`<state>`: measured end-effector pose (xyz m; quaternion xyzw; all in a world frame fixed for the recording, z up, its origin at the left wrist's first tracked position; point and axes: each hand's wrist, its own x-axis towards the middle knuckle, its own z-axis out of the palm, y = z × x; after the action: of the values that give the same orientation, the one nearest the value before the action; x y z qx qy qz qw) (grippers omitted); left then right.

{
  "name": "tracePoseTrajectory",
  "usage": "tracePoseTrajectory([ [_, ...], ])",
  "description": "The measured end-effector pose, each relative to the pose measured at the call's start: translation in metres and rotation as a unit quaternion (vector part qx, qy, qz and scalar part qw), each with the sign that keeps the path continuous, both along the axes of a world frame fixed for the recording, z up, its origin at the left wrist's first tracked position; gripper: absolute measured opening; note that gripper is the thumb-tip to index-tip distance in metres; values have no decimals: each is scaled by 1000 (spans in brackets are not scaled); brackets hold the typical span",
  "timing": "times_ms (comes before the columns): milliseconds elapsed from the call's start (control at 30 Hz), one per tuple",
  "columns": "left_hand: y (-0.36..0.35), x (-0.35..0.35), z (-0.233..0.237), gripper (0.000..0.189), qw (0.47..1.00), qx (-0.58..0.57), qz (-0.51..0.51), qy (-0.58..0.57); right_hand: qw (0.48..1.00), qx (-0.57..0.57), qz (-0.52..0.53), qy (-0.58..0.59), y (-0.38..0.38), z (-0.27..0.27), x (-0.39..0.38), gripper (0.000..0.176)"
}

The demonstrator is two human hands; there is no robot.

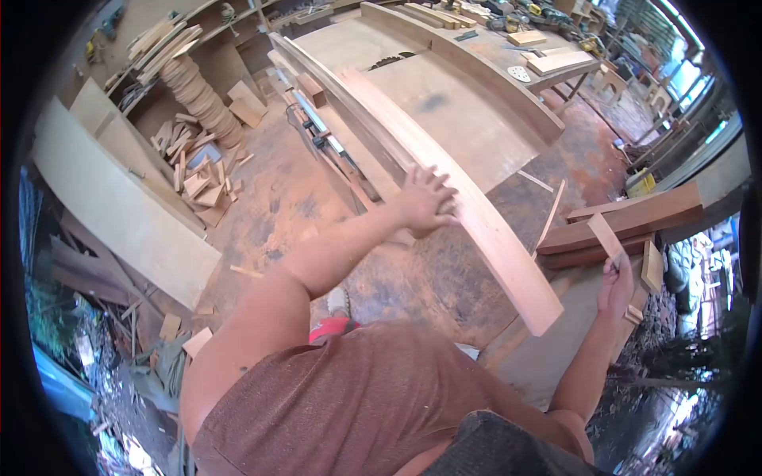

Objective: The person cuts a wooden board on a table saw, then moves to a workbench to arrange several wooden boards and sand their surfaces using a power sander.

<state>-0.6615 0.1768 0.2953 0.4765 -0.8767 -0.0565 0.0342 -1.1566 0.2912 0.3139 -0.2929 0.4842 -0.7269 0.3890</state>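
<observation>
The left hand (425,202) lies flat, fingers spread, on a long curved plank (508,262), holding nothing. The plank runs from the bench (468,127) beyond the hand to a free end near the body. The right hand (615,285), well apart, pinches a thin wood strip (605,236). The plank seems steadied under the palm; shifting it would call for a proper grip.

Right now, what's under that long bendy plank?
The long curved plank lies on the saw table, its near end over the dusty floor. The left hand presses on top. Whatever is directly beneath the plank is covered.
</observation>
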Motion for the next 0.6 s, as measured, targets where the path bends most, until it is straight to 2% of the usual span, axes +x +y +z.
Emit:
tracePoseTrajectory([
  [33, 3, 7, 2, 81, 998, 0, -52, 39, 996, -13, -15, -81, 12, -3, 35, 26],
  [67, 1, 20, 0, 83, 992, 2, -106, 74, 996, -15, -28, -82, 24, -9, 67, 26],
  [100, -2, 32, -7, 83, 990, 6, -122, 72, 989, -25, -53, -137, 39, -15, 98, 27],
  [133, -9, 44, -12, 82, 973, -10, -202, 112, 978, -39, -75, -191, 47, -19, 129, 27],
  [167, -14, 60, -18, 81, 949, -21, -276, 153, 977, -37, -88, -192, 55, -23, 160, 27],
  [200, -14, 77, -18, 81, 946, -12, -283, 155, 975, -28, -76, -209, 62, -27, 189, 27],
  [267, -26, 111, -10, 75, 915, 82, -360, 161, 972, -21, -68, -226, 55, -28, 239, 27],
  [333, -44, 147, -7, 68, 913, 102, -358, 169, 979, -8, 13, -205, 47, -25, 287, 28],
  [400, -68, 181, -5, 62, 909, 120, -354, 182, 983, -4, 35, -178, 30, -2, 335, 28],
  [467, -100, 213, -1, 48, 907, 110, -311, 263, 987, 4, 60, -150, 2, 17, 364, 28],
  [500, -114, 226, -1, 48, 905, 112, -313, 264, 987, 24, 102, -123, -14, 21, 371, 29],
  [600, -151, 269, -6, 39, 899, 89, -216, 371, 978, 80, 183, -60, -88, 45, 399, 28],
])
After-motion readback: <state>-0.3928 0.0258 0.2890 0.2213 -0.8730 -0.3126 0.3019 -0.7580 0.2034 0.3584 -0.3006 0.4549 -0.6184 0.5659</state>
